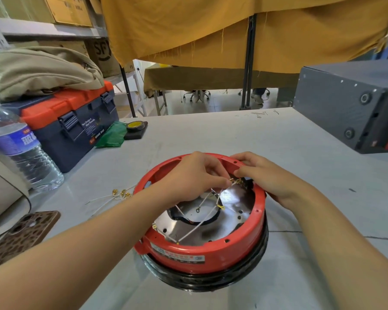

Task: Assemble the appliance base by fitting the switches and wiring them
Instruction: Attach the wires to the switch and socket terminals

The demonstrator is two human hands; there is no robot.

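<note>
The red appliance base (202,249) sits upside down on the grey worktop (300,276) straight in front of you, its open underside facing up and a black rim showing beneath it. Both your hands are over its far edge. Your left hand (195,175) reaches in from the left and pinches a thin white wire (199,224) near its brass terminal (230,182), fingers closed tight on it, just inside the far wall of the base. Your right hand (267,175) rests on the far right rim, fingers curled over the edge, thumb and forefinger narrowed beside the same cluster of terminals; whether it grips anything, you cannot tell. Further white wires cross the shiny metal plate (231,222) inside the base. To the left of the base, on the worktop, lies a loose bunch of spare wires (119,194) with brass ends, near your left forearm and well clear of both hands.
</note>
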